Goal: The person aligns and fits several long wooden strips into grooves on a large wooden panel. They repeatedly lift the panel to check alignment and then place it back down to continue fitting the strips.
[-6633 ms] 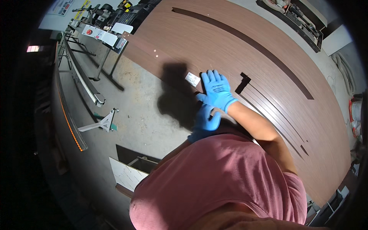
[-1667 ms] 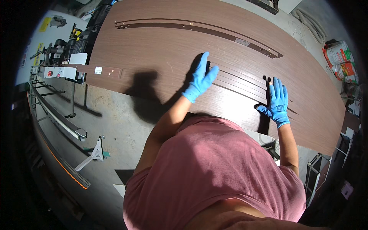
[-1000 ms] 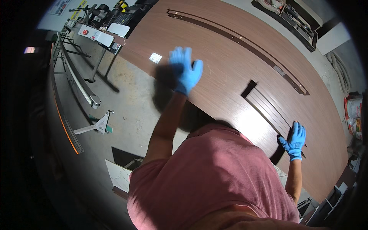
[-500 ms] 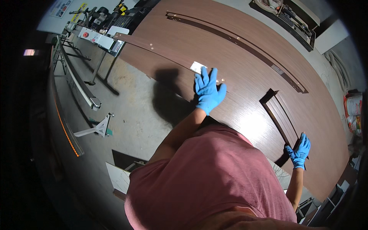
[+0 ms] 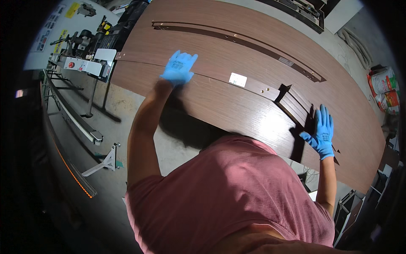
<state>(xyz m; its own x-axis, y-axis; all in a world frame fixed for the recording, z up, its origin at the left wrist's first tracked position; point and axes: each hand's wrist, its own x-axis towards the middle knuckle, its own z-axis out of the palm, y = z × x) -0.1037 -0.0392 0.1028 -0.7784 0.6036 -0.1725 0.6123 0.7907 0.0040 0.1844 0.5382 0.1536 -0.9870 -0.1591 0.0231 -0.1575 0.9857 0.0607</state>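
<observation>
In the head view, a long brown wood-grain panel [image 5: 237, 106] lies flat across the workshop floor space in front of the person, with a small white label [image 5: 237, 79] stuck near its middle and a dark grooved strip [image 5: 237, 40] lying along the far panel beyond it. The left hand [image 5: 179, 67], in a blue glove, rests flat with fingers spread on the panel's upper edge, gripping nothing. The right hand [image 5: 321, 133], also gloved, lies open on the panel's right end beside a dark rectangular cut-out [image 5: 296, 106], holding nothing.

White rectangular label [image 5: 237, 79] on brown panel [image 5: 220, 106]; red-white sacks [image 5: 387, 89] far right; yellow sign [image 5: 72, 9] top-left wall.
</observation>
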